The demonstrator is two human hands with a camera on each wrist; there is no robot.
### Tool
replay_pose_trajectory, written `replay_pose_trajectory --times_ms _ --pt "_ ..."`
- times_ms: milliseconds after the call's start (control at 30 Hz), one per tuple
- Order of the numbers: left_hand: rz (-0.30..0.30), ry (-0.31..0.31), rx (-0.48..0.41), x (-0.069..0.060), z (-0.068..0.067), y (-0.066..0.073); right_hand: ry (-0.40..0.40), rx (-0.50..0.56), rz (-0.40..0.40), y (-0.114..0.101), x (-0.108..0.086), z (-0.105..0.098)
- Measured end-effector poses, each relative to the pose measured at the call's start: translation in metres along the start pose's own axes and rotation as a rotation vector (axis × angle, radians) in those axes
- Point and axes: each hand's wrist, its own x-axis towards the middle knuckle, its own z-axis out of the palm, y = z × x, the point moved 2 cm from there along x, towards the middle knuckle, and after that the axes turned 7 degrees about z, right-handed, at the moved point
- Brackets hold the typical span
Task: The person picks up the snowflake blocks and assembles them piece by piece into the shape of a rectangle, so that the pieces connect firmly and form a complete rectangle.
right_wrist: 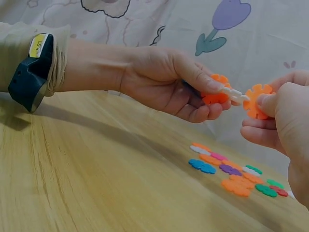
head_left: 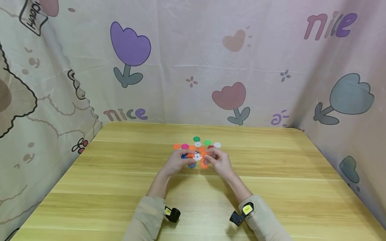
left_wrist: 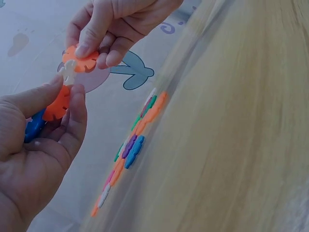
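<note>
My left hand holds a short chain of plastic snowflake discs. In the left wrist view a blue disc sits in the palm, joined to an orange disc. A white disc stands out edgewise at the chain's end. With thumb and fingers my right hand pinches another orange disc. This disc meets the white one's edge between the two hands; how deep the slots sit in each other I cannot tell. Fingers partly cover both orange discs.
Several loose discs lie on the wooden table beyond and below my hands, among them a blue disc, a purple disc, a dark green disc and overlapping orange discs. A patterned curtain hangs behind the table.
</note>
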Motion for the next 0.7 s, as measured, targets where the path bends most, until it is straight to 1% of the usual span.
replay_pose_trajectory --times_ms 133,200,300,367,600,700 --pt "0.018 -0.026 -0.013 0.0005 -0.0003 -0.0011 -0.008 0.011 -0.012 0.0006 -0.0007 -0.0003" --pt "0.033 -0.037 -0.016 0.0006 -0.0006 -0.0010 -0.010 0.017 0.000 0.0013 -0.0002 0.0001" --pt "0.037 -0.048 -0.030 0.0004 -0.0006 -0.0004 -0.008 0.029 0.031 0.0026 0.0001 0.0007" --pt "0.036 -0.051 -0.031 0.0002 -0.0006 0.0005 -0.004 0.034 0.050 0.0033 0.0002 0.0008" --pt "0.010 -0.060 -0.031 -0.0006 -0.0019 0.0024 -0.034 0.037 0.024 0.0039 0.0001 0.0000" --pt "0.003 -0.050 -0.021 -0.0008 -0.0021 0.0024 -0.037 0.033 0.057 0.0032 -0.0002 -0.0002"
